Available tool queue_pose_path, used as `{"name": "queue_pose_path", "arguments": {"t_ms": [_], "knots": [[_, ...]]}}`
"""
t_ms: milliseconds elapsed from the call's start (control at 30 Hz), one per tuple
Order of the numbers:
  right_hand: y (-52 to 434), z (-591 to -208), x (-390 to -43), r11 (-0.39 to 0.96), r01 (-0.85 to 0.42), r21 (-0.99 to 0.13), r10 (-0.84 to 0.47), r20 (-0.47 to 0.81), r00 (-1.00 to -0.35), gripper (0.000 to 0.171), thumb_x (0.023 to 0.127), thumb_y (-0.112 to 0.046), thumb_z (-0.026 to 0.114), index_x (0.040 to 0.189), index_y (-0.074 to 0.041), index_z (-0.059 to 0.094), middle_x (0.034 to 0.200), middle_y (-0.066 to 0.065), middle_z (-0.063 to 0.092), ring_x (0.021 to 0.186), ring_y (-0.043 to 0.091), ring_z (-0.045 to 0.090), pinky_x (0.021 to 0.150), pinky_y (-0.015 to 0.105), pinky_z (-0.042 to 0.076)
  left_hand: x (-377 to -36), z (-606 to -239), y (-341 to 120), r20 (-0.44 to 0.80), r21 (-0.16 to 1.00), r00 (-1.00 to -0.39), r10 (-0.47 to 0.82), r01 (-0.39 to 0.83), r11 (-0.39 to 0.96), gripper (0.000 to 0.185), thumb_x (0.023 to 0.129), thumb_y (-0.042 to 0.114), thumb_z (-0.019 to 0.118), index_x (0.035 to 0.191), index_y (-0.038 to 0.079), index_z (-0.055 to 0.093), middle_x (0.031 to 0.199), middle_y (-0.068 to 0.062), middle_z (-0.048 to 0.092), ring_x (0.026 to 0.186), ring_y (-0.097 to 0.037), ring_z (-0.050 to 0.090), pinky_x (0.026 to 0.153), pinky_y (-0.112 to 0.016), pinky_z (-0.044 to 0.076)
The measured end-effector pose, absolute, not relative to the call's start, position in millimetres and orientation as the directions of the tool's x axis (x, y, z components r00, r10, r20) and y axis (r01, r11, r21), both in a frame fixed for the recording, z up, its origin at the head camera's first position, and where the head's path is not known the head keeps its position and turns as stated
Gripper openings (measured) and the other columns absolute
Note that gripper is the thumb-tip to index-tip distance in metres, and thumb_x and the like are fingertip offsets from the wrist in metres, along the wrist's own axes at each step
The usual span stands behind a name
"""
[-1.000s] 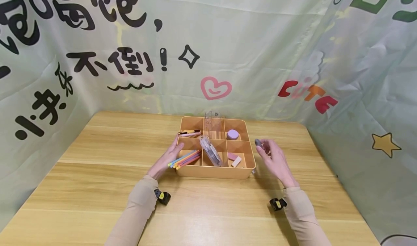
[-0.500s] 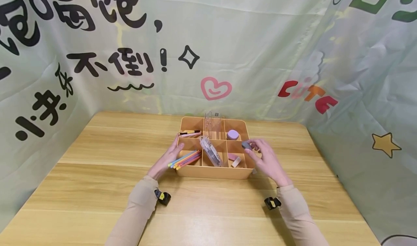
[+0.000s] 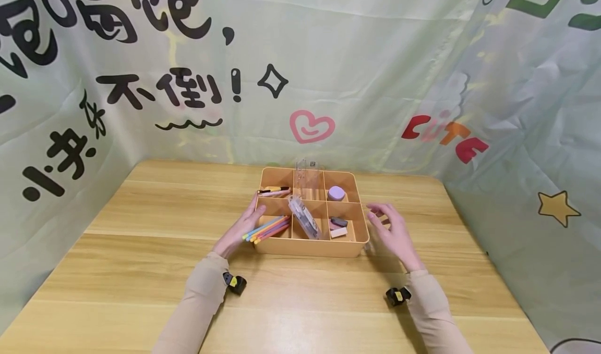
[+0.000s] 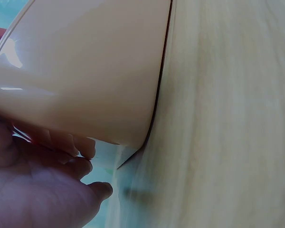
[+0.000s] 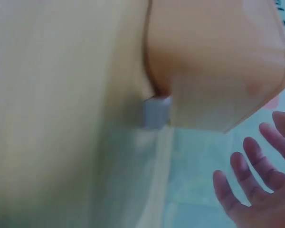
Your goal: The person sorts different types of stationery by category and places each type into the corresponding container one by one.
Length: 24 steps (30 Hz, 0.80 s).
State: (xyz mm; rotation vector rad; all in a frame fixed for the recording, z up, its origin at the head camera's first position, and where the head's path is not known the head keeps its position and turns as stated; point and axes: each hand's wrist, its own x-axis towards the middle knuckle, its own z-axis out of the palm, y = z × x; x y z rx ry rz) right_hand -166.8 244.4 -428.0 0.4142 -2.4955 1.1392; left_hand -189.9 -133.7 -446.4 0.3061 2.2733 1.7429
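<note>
Your right hand (image 3: 392, 231) is empty now, fingers loose and spread just beside the orange organizer tray (image 3: 310, 248). Half a second ago it was pinching the grey eraser (image 3: 339, 222); that's now lying in the front right compartment with the pink and white ones. Your left hand (image 3: 237, 234) hasn't budged, flat against the tray's left wall.

The head camera looks forward and down from above the person's arms, taking in the whole tabletop (image 3: 141, 239), the orange organizer tray (image 3: 310, 247) and the printed backdrop behind. The left wrist camera sits very close and low beside the tray's outer wall (image 4: 95, 85), with the fingers (image 4: 80, 147) at its lower edge. The right wrist camera, equally close and blurred, faces the tray's right corner (image 5: 213, 71). All three share the tray and tabletop.
</note>
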Motion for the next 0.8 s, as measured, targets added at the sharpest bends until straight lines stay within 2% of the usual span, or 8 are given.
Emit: {"name": "queue_pose_path", "arguments": {"t_ms": [67,167,267,333,567,800], "knots": [[251,-432,-167,0.645,-0.356,-0.677,-0.115,0.374,-0.920,0.026,0.098,-0.005,0.061,0.120,0.007,0.065,0.100,0.019,0.067,0.088,0.008,0.056,0.072,0.022,0.051,-190,-446,-134,-0.075,0.967,-0.944,0.322,0.010,0.255,0.066,0.112,0.028,0.024,0.159,0.004,-0.015,0.168,-0.019,-0.018,0.155,-0.041,-0.015,0.126,-0.058,-0.008],[260,-438,-168,0.687,-0.271,-0.674,-0.146,0.238,-0.960,0.029,0.099,-0.010,0.060,0.123,0.007,0.063,0.098,0.019,0.067,0.087,0.016,0.061,0.073,0.024,0.052,-190,-446,-134,-0.077,0.967,-0.943,0.323,0.007,0.253,0.066,0.112,0.028,0.024,0.159,0.004,-0.015,0.168,-0.018,-0.018,0.155,-0.040,-0.015,0.127,-0.058,-0.008],[265,-441,-169,0.719,-0.218,-0.660,-0.181,0.125,-0.975,0.030,0.100,-0.014,0.060,0.123,0.006,0.062,0.098,0.019,0.068,0.086,0.021,0.063,0.075,0.029,0.051,-189,-445,-134,-0.075,0.970,-0.943,0.323,0.006,0.242,0.065,0.112,0.027,0.024,0.159,0.005,-0.015,0.168,-0.018,-0.018,0.155,-0.040,-0.016,0.127,-0.057,-0.008],[267,-442,-170,0.729,-0.202,-0.654,-0.203,0.075,-0.976,0.028,0.100,-0.015,0.060,0.121,0.004,0.062,0.097,0.018,0.068,0.085,0.020,0.063,0.074,0.030,0.050,-189,-446,-134,-0.074,0.971,-0.944,0.322,0.006,0.240,0.065,0.112,0.026,0.024,0.159,0.004,-0.015,0.168,-0.018,-0.018,0.155,-0.040,-0.016,0.127,-0.057,-0.008],[268,-442,-172,0.739,-0.195,-0.645,-0.283,-0.034,-0.959,0.024,0.097,-0.010,0.061,0.116,0.004,0.062,0.090,0.014,0.068,0.079,0.015,0.057,0.068,0.027,0.046,-190,-447,-133,-0.069,0.967,-0.946,0.318,0.015,0.254,0.066,0.112,0.027,0.025,0.159,0.003,-0.015,0.167,-0.021,-0.018,0.155,-0.043,-0.015,0.126,-0.059,-0.008],[267,-442,-174,0.715,-0.194,-0.672,-0.331,-0.082,-0.940,0.038,0.088,-0.008,0.069,0.120,0.009,0.058,0.085,0.012,0.064,0.076,0.014,0.055,0.065,0.024,0.046,-190,-447,-133,-0.067,0.968,-0.946,0.318,0.015,0.251,0.065,0.112,0.026,0.024,0.159,0.003,-0.014,0.167,-0.021,-0.018,0.155,-0.042,-0.016,0.126,-0.058,-0.008]]}}
